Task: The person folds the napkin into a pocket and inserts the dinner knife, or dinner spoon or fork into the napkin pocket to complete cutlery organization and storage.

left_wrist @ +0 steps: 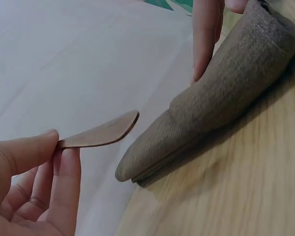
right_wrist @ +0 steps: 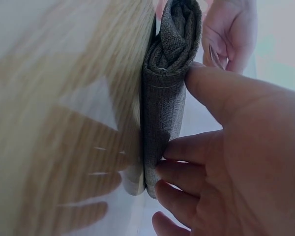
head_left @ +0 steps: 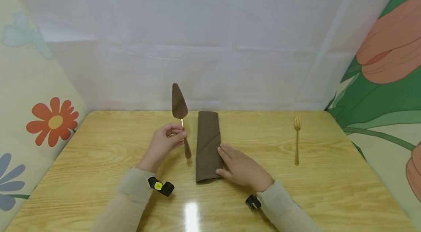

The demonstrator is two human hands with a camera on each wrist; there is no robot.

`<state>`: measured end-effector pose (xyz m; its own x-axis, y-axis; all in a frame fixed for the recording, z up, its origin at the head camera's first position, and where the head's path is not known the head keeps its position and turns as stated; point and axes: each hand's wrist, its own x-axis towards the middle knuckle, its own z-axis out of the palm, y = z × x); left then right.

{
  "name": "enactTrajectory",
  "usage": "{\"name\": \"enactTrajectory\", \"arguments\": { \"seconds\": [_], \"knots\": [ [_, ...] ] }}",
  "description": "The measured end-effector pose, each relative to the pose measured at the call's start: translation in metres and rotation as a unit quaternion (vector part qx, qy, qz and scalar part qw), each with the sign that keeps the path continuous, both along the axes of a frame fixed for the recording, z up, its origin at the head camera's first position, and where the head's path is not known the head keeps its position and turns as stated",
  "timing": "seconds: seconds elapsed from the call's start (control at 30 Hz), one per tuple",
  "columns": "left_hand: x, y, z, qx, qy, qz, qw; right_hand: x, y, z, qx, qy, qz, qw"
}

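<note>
My left hand [head_left: 166, 140] pinches a cake server [head_left: 179, 106] by its slim handle, between thumb and fingers. The server is held above the table, its broad blade toward the back wall. A dark brown cloth napkin [head_left: 208, 148], folded into a long narrow bundle, lies just to the right of it. In the right wrist view the napkin's rolled layers [right_wrist: 172, 54] show at the near end. My right hand [head_left: 241, 166] rests along the napkin's right side, its fingers extended and touching the cloth. In the left wrist view the cake server [left_wrist: 101, 132] is apart from the napkin.
A gold fork [head_left: 297, 140] lies on the wooden table [head_left: 263, 129] at the right, tines toward the back. Behind the table hangs a white sheet [head_left: 210, 42]. Walls with painted flowers [head_left: 54, 121] stand on both sides.
</note>
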<state>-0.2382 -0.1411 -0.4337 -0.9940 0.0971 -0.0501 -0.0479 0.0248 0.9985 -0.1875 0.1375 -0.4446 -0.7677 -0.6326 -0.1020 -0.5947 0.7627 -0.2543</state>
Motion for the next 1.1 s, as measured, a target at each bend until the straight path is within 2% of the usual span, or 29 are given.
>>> {"name": "enactTrajectory", "arguments": {
  "seconds": [0.2,0.4,0.57,0.73,0.97,1.1],
  "knots": [
    [-0.009,0.018,0.002,0.019,0.021,0.023,0.9993,0.0,0.0,0.0,-0.001,0.003,-0.002,1.0],
    [-0.018,0.032,-0.001,-0.006,0.027,0.039,0.9988,0.001,0.0,-0.001,-0.001,0.01,0.003,0.9999],
    [-0.023,0.04,-0.005,-0.03,0.022,0.034,0.9987,0.001,0.0,-0.001,0.0,0.013,0.004,0.9999],
    [-0.028,0.045,-0.006,-0.039,0.021,0.035,0.9984,0.001,0.0,-0.001,0.0,0.013,0.001,0.9999],
    [-0.037,0.046,-0.011,-0.054,0.055,0.062,0.9951,0.001,-0.001,-0.001,0.005,0.018,0.001,0.9998],
    [-0.039,0.049,-0.014,-0.073,0.057,0.055,0.9942,0.001,-0.001,-0.002,0.005,0.017,0.002,0.9998]
  ]
}}
